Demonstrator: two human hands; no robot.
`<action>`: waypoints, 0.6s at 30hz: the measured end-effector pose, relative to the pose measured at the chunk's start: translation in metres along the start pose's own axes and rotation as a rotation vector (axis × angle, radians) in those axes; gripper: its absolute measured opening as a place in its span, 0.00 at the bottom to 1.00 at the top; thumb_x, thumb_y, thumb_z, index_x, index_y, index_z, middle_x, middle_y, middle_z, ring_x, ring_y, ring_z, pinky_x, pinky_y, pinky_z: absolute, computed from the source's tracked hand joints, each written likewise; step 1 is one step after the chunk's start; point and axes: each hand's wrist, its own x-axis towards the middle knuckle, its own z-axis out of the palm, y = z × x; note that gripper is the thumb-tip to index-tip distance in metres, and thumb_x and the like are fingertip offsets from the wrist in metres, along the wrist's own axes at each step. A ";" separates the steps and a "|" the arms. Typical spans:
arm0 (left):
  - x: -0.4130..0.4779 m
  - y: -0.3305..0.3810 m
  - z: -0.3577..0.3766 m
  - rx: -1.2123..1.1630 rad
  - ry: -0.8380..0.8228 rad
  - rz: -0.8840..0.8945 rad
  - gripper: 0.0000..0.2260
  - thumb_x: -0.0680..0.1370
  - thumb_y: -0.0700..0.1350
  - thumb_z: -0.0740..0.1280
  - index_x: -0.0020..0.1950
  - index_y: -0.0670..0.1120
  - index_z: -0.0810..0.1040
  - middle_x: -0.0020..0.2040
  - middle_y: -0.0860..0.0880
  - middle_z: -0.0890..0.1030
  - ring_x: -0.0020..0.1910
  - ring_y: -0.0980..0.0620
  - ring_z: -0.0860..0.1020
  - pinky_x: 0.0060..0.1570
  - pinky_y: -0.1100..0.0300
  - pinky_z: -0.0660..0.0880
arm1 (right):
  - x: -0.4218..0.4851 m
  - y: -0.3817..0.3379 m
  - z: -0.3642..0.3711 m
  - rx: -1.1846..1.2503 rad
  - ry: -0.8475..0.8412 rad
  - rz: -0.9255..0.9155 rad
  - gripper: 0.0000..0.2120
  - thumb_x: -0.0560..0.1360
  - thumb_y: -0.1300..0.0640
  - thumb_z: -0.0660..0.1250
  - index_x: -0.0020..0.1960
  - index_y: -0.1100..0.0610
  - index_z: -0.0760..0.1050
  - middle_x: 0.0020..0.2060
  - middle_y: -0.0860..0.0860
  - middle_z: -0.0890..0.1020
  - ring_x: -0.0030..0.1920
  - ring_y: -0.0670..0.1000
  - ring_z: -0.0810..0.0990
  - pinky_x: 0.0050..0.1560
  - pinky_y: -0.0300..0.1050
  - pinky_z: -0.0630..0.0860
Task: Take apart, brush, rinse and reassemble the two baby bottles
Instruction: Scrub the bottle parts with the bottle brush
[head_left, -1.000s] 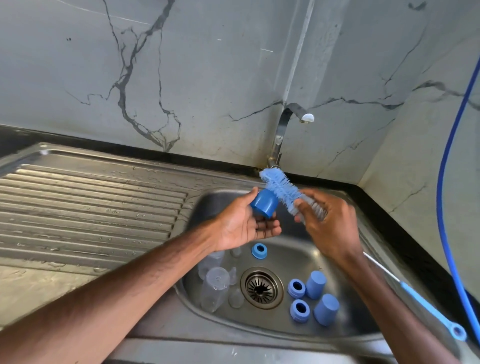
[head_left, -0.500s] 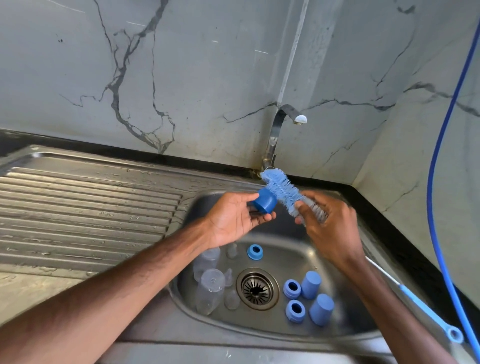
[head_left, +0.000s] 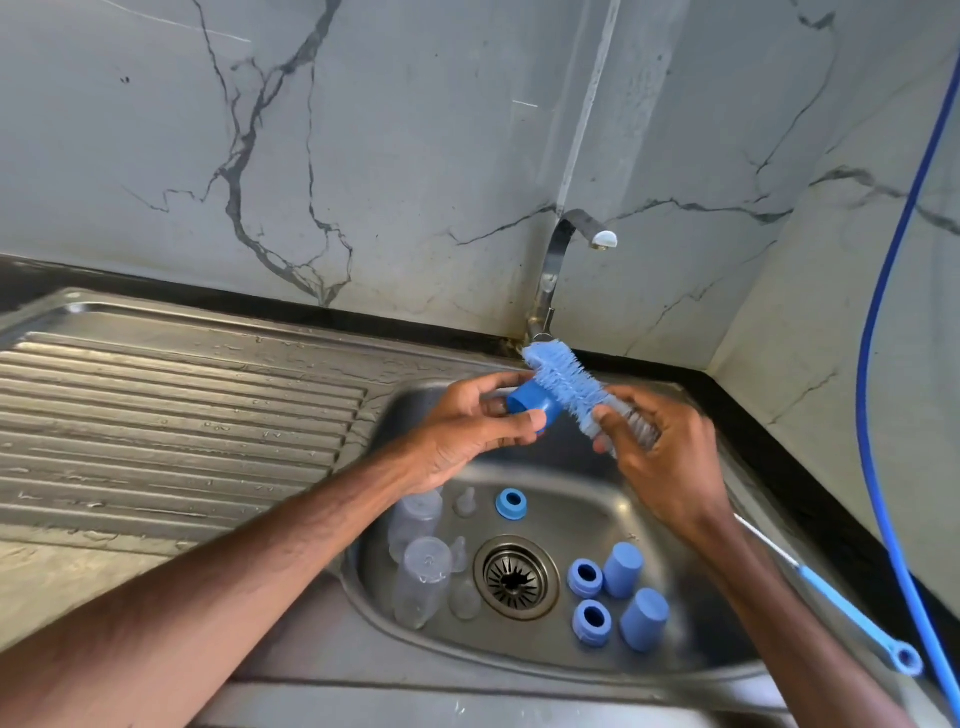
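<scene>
Your left hand (head_left: 457, 436): fingers pinch blue cap (head_left: 531, 406). Your right hand (head_left: 667, 462): fingers curled round brush (head_left: 563, 382), bristles touching cap, over sink (head_left: 576, 499).

A kitchen: a stainless steel sink (head_left: 582, 499) with a ribbed steel drainboard (head_left: 156, 415) sits in a pale counter (head_left: 52, 587). A curved chrome tap (head_left: 550, 270) rises behind it, and grey marble-veined wall panels (head_left: 363, 156) meet at 1 corner.

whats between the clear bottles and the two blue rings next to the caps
The drain lies between the bottles and the rings, with clear teats beside the bottles; the head view shows it.
</scene>
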 end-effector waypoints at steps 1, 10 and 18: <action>0.000 -0.001 0.000 0.020 0.008 0.010 0.23 0.72 0.33 0.77 0.65 0.45 0.78 0.56 0.40 0.86 0.55 0.45 0.85 0.51 0.57 0.82 | -0.001 -0.001 0.001 -0.010 -0.023 -0.031 0.10 0.79 0.54 0.73 0.60 0.51 0.83 0.40 0.39 0.86 0.35 0.37 0.85 0.35 0.31 0.79; 0.002 -0.007 0.000 0.396 0.130 0.095 0.22 0.69 0.34 0.80 0.62 0.43 0.82 0.54 0.47 0.87 0.55 0.47 0.84 0.63 0.50 0.79 | -0.006 -0.004 0.010 -0.160 -0.052 -0.065 0.10 0.79 0.49 0.72 0.60 0.47 0.82 0.40 0.41 0.86 0.36 0.36 0.84 0.35 0.37 0.82; 0.002 -0.011 0.000 0.413 0.181 0.092 0.25 0.67 0.34 0.81 0.63 0.45 0.81 0.54 0.48 0.87 0.55 0.50 0.85 0.60 0.53 0.80 | -0.008 -0.006 0.015 -0.206 -0.062 -0.042 0.11 0.79 0.48 0.72 0.60 0.47 0.82 0.42 0.42 0.87 0.38 0.40 0.85 0.40 0.44 0.84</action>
